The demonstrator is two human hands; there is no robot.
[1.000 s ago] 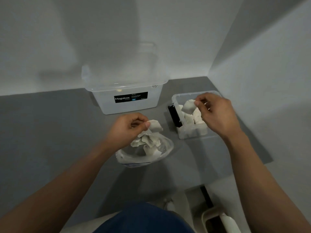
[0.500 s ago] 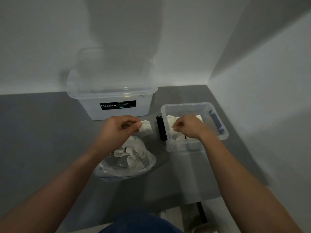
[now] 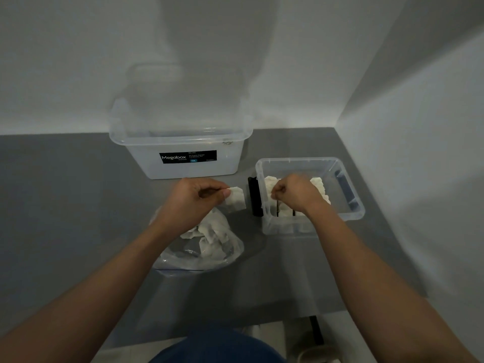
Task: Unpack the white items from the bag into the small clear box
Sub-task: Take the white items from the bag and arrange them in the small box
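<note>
Now one bag (image 3: 231, 254); one small box (image 3: 352, 214); left hand (image 3: 192, 204) pinches one item (image 3: 237, 201).

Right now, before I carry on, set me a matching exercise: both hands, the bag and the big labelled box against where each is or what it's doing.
1. left hand
2. right hand
3. bag
4. Megabox box

A. stands against the back wall
B. pinches one white item
C. fingers curled, down in the small clear box
D. lies open with white items left inside

Pairs: 1-B, 2-C, 3-D, 4-A
</note>
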